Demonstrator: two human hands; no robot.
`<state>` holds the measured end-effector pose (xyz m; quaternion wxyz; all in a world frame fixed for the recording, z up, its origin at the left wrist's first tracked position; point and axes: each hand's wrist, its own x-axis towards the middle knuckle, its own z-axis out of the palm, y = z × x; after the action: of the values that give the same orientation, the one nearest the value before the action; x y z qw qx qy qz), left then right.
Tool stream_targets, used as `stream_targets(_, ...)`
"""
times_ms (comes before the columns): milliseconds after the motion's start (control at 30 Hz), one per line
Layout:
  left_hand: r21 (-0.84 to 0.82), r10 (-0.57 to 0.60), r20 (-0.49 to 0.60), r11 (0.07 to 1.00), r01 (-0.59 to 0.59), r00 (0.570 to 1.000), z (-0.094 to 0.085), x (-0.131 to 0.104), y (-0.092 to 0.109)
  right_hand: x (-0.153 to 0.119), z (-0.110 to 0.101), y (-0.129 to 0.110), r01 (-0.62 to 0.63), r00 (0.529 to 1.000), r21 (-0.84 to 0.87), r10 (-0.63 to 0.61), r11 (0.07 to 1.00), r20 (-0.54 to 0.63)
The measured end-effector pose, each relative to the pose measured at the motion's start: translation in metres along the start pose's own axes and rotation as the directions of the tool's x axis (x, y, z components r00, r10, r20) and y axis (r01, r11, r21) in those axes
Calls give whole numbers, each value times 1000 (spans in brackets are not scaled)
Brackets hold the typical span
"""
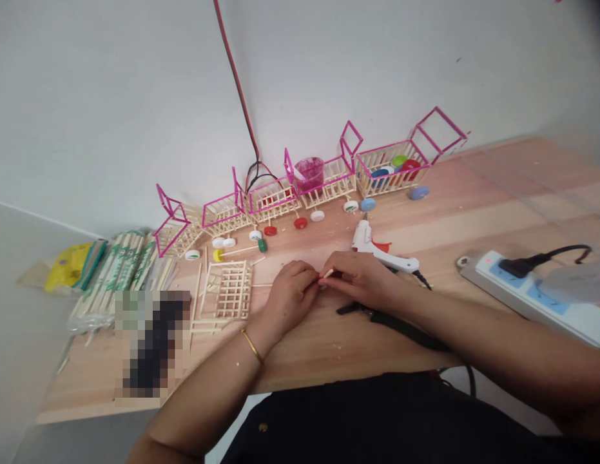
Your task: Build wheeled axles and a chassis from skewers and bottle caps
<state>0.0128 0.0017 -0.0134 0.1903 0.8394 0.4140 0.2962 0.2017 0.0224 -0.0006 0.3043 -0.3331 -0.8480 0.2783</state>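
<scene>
pale wooden stick [329,273] pinched in the right hand [361,277], over the table [300,354]; left hand [290,290] close at its nine o'clock, its hold impossible to tell; lattice frame [233,290] farther at nine; white glue gun [363,237] at two; pink-rimmed carts [275,210] around eleven.

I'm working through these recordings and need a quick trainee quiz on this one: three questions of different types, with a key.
1. Multiple choice: what does the right hand hold?
A. a yellow round cap
B. a thin, pale wooden stick
C. a magenta plastic cup

2. True or false: a gold-coloured metal bangle circles the left wrist.

3. Fill in: the rightmost slatted, wheeled cart of pale wooden sticks has a top rim coloured ____.

Key: 1. B; 2. True; 3. magenta.
</scene>
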Motion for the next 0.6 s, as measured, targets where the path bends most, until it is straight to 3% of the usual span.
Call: stream_targets(600, -1, -15, 7, 1000, 15, 1000, 0, 0, 1, -1, 0, 0, -27, 999, -5, 27, 1000, 17)
